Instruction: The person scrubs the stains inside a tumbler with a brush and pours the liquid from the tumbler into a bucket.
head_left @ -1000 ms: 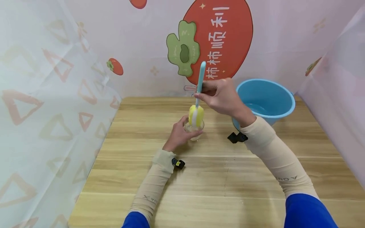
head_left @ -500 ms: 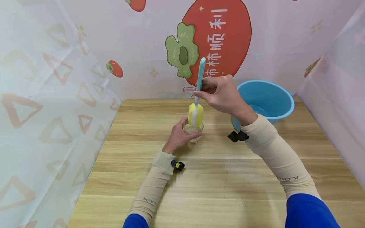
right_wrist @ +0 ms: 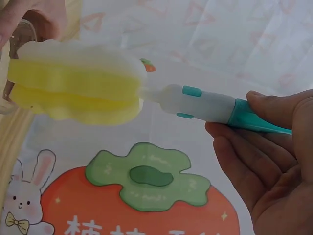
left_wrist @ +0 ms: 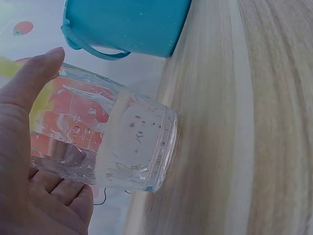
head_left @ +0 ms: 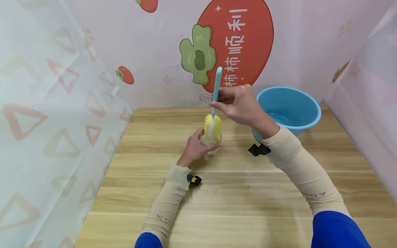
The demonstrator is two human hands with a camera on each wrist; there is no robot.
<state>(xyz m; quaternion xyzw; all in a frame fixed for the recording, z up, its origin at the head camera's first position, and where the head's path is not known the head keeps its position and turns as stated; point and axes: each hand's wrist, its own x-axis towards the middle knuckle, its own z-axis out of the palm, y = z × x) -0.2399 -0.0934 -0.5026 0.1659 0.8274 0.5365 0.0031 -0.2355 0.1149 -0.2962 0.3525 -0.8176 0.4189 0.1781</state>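
My left hand [head_left: 196, 147] grips a clear glass cup [left_wrist: 134, 139] around its upper part. In the left wrist view the cup's base meets the wooden table, and droplets and a faint printed face show on its wall. Above it, my right hand [head_left: 240, 105] pinches the turquoise handle of a sponge bottle brush [head_left: 218, 81] between thumb and fingers. The brush stands nearly upright. Its yellow and white sponge head [right_wrist: 78, 81] points down, with the lower end at the cup's mouth; how deep the tip reaches is partly hidden by the rim.
A light blue bucket [head_left: 305, 103] stands at the back right of the wooden table [head_left: 149, 199], behind the right wrist. Small water drops lie on the table front of centre. A printed cloth [head_left: 155, 51] hangs behind and along both sides.
The brush rose slightly by half a second ago and has since come down a little with my right hand. My left hand keeps hold of the cup in the same place.
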